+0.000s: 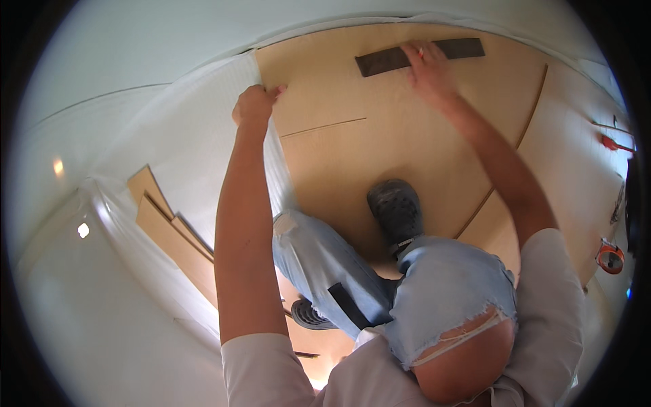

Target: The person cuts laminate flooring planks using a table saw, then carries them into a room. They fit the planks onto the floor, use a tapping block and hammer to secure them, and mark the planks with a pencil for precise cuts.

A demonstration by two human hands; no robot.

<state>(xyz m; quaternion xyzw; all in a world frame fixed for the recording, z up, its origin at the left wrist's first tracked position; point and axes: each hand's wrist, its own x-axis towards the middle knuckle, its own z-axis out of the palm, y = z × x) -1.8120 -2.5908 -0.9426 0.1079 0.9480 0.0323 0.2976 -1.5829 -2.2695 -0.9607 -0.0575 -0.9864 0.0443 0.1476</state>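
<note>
My left hand (254, 105) is curled over the left end of a light wood floor plank (339, 88), at the seam with the white underlay (196, 142). My right hand (427, 64) presses flat on a dark rectangular block (386, 60) lying along the far edge of the laid planks next to the white wall. Both arms reach forward from the lower edge. My legs in torn blue jeans and a dark grey shoe (397, 207) rest on the laid flooring.
Several loose planks (169, 230) lie stacked on the underlay at the left. A roll of orange tape (609, 258) and a red-handled tool (614, 144) sit at the right. White wall (135, 47) runs along the far side.
</note>
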